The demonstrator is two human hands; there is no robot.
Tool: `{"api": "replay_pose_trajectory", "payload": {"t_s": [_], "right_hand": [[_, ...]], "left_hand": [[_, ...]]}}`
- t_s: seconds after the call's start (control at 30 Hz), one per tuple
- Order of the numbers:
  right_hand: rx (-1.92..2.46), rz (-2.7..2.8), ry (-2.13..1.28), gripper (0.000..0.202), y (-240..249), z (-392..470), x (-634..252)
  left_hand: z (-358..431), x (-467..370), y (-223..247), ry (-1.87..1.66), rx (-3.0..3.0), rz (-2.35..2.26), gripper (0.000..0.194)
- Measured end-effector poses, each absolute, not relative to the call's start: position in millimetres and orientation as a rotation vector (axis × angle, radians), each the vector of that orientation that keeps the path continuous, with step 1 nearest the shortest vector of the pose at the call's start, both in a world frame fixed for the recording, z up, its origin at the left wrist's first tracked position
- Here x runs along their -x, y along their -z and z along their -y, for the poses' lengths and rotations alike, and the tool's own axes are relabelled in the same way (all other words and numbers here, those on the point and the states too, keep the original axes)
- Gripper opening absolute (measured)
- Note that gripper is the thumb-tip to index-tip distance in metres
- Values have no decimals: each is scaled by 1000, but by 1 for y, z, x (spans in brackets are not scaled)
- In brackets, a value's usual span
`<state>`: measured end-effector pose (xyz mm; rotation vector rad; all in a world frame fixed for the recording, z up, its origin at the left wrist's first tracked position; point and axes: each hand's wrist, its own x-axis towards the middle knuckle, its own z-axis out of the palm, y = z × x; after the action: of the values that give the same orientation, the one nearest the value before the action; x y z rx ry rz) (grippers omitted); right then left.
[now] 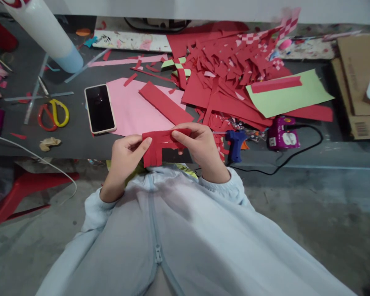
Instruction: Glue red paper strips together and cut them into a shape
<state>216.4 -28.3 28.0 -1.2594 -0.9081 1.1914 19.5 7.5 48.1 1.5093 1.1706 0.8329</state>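
Between my two hands, over the table's front edge, is a piece made of red paper strips [156,149]. Some strips run sideways and others hang down at its left end. My left hand [127,155] pinches the left end, thumb in front. The right end is gripped by my right hand [200,146], its thumb lying across the front and its fingers mostly hidden behind. Just beyond my hands, a wide red strip [165,102] lies on a pink sheet [126,105]. A phone [100,109] with a dark screen rests on that sheet's left side.
Scissors [54,113] and a white bottle [54,39] are at the left. A heap of red paper pieces [222,61] fills the back right, beside a light green sheet [296,96]. A blue glue gun [235,146] and a corded purple box [283,133] sit to the right.
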Motion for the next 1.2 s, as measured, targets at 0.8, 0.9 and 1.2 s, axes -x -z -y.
{"api": "replay_pose_trajectory", "payload": {"t_s": [0.8, 0.9, 1.2], "right_hand": [[1429, 1311, -730, 33, -43, 16, -240], [1443, 1480, -627, 26, -56, 15, -236], [1376, 1748, -993, 15, -71, 7, -222]], "left_hand": [[-8, -17, -45, -813, -1234, -1012, 38], [-9, -17, -44, -808, -1252, -1025, 39], [-9, -16, -43, -766, -1281, -1014, 38]]}}
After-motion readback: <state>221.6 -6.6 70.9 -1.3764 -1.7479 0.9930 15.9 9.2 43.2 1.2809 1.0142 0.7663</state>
